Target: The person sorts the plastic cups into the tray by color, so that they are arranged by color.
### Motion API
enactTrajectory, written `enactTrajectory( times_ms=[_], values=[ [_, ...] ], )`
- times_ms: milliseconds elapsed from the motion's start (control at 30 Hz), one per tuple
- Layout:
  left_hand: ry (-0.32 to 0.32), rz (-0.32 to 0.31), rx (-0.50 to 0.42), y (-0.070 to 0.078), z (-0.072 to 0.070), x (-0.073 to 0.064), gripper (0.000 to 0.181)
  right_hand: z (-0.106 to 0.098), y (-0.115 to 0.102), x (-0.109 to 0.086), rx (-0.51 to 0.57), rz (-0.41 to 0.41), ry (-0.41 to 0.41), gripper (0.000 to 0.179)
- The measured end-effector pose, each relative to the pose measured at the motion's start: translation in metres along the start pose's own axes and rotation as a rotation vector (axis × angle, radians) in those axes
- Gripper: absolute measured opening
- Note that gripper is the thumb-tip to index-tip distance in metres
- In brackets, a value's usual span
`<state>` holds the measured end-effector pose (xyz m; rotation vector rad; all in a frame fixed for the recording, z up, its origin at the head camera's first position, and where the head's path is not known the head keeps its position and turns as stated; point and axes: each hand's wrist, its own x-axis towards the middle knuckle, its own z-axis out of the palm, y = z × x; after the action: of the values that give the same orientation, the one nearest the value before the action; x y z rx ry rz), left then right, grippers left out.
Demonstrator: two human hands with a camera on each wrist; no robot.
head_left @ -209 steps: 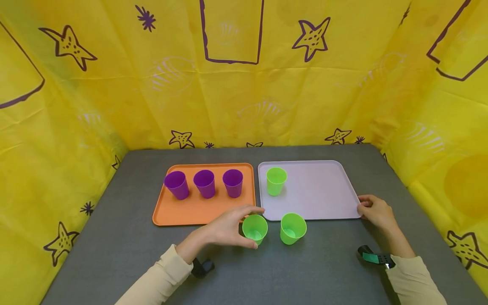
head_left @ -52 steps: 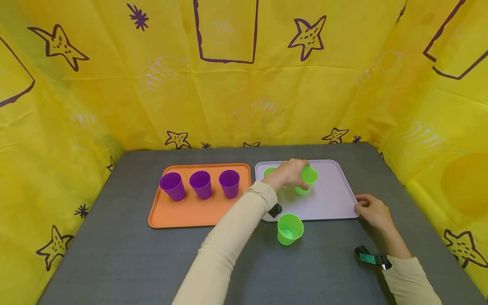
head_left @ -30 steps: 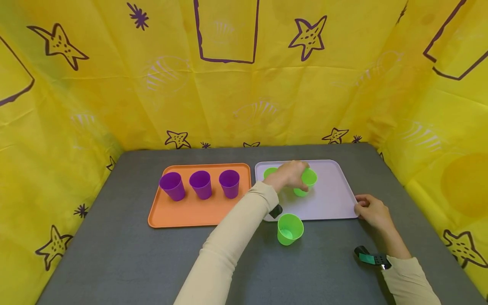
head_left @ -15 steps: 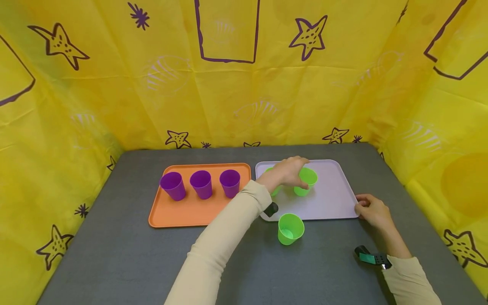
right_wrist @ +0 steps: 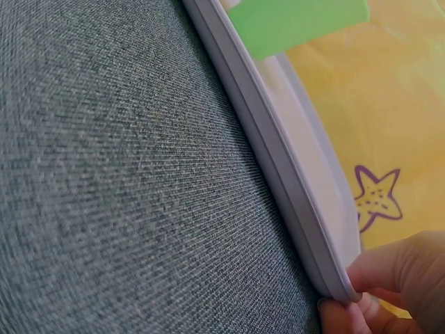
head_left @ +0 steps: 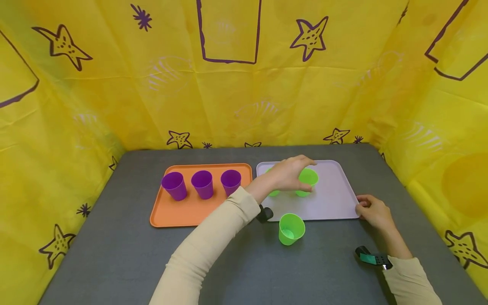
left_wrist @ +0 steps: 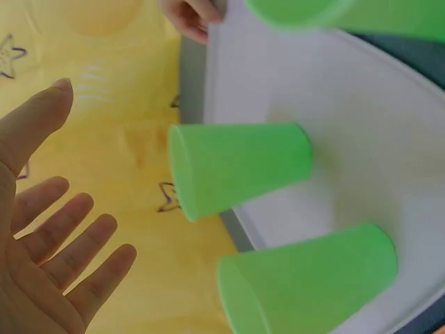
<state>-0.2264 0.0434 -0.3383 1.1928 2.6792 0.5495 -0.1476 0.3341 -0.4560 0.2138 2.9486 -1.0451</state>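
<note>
My left hand (head_left: pixel 287 173) hovers over the lilac tray (head_left: pixel 331 199), fingers and thumb spread apart around a green cup (head_left: pixel 309 177). In the left wrist view, the spread hand (left_wrist: pixel 49 257) stands clear of that upright cup (left_wrist: pixel 240 167), with nothing in its grasp. Another green cup (head_left: pixel 273 193) stands on the tray's left side, mostly covered by the hand in the head view. A third green cup (head_left: pixel 291 231) is on the table in front of the tray. My right hand (head_left: pixel 375 214) pinches the tray's near right corner, thumb on top and fingers underneath.
To the left lies an orange tray (head_left: pixel 179 214) bearing three purple cups (head_left: pixel 203 186) in a row; my left sleeve (head_left: pixel 206 245) passes close by its near right corner. Yellow patterned cloth (head_left: pixel 228 101) rises behind and beside the grey table (head_left: pixel 106 237).
My left hand carried a green cup from the table onto the lilac tray, then let go, its fingers spreading and rising off the cup. My right hand stayed at the tray corner.
</note>
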Motion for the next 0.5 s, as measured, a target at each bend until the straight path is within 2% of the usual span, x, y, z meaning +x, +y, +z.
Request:
enactTrajectory(
  times_ms=[300,500],
  values=[
    [0.087,0.119,-0.099,0.012,-0.002,-0.023,0.068,0.001,0.0,0.0,0.002,-0.004,0.009,0.039],
    [0.109,0.21,-0.167,0.012,0.006,-0.042,0.066,0.002,0.001,0.0,0.003,0.003,0.013,0.038]
  ],
)
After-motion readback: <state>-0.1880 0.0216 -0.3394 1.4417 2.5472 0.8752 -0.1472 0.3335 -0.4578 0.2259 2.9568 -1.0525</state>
